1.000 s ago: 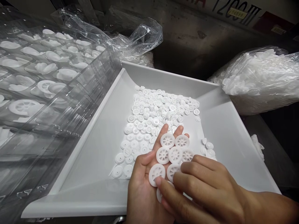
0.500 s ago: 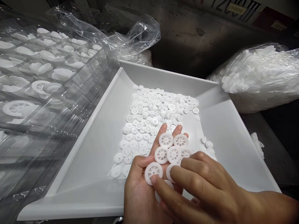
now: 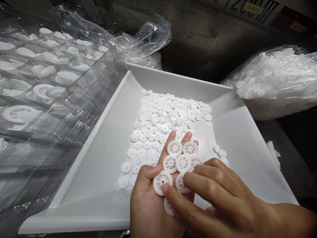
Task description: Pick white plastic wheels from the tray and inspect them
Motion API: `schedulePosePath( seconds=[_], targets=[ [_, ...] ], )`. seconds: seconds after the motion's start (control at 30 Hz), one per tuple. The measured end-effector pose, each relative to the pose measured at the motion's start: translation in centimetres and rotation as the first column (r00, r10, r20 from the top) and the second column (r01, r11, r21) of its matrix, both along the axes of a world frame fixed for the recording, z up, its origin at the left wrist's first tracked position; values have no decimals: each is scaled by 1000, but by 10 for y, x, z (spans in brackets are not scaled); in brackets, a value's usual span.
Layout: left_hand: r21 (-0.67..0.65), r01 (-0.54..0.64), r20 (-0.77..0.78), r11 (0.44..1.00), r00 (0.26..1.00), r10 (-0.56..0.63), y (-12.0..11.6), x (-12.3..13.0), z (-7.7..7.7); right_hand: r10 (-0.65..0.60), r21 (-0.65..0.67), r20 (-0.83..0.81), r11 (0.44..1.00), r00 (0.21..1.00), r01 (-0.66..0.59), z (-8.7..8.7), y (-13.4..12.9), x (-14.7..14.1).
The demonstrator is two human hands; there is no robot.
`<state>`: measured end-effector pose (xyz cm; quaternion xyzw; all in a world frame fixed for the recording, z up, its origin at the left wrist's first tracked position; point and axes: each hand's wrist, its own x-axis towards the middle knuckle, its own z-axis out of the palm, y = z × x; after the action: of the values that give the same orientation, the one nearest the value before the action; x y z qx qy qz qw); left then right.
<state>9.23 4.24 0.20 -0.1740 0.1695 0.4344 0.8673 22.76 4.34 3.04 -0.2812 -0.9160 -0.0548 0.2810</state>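
My left hand (image 3: 153, 198) is palm up over a white tray (image 3: 86, 155), fingers stretched forward, holding several white plastic spoked wheels (image 3: 183, 163) in a single layer on the palm and fingers. From the right, my right hand (image 3: 218, 195) reaches over them with loosely bent, separated fingers. One fingertip touches the rim of a wheel (image 3: 159, 180) near the left thumb. Other fingertips rest on or just above a wheel (image 3: 182, 183) further right, which they partly cover. Beneath my hands, many more such wheels (image 3: 158, 115) lie in the tray.
Stacked clear blister trays (image 3: 81, 89) with white parts in their pockets stand on the left. A clear plastic bag (image 3: 277, 79) full of white parts sits on the right. Crumpled clear film (image 3: 148, 36) lies behind the tray. A few wheels (image 3: 222, 153) lie apart at the right.
Both hands are nearly still. The right fingertips have drawn back slightly, baring more of the wheels near the left thumb and lower palm.
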Motion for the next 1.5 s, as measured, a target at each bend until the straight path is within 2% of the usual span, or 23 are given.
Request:
schedulePosePath(
  seconds=[0.13, 0.43, 0.57, 0.67, 0.9, 1.0, 1.17, 1.33, 1.5],
  targets=[
    [-13, -4, -24, 1000, 1000, 3, 4, 1, 0, -33, 24, -65, 999, 997, 35, -2, -1, -2],
    [-13, -90, -50, 996, 995, 89, 8, 5, 2, -52, 11, 3, 999, 999, 52, 0, 0, 4],
    [-24, -86, -59, 996, 995, 84, 5, 4, 2, -139, -68, -21, 988, 990, 138, -1, 2, 7],
    [10, -84, -4, 996, 996, 84, 4, 2, -1, -192, -136, -26, 973, 981, 187, -2, 4, 7],
    [97, -108, 139, 989, 986, 94, 1, -3, -6, -216, -261, -24, 944, 976, 203, -1, 5, 10],
    [127, -116, 152, 985, 984, 97, 1, -3, -6, -217, -273, -42, 941, 975, 198, 0, 6, 8],
    [104, -93, 76, 990, 993, 85, 3, -1, -5, -212, -262, -54, 946, 976, 191, -1, 6, 7],
    [27, -59, 29, 998, 998, 59, 4, 1, -4, -246, -313, -5, 921, 969, 233, 0, 4, 11],
    [23, -47, -22, 999, 999, 47, 3, 1, 2, -262, -350, -2, 904, 965, 245, 0, 3, 11]
  ],
)
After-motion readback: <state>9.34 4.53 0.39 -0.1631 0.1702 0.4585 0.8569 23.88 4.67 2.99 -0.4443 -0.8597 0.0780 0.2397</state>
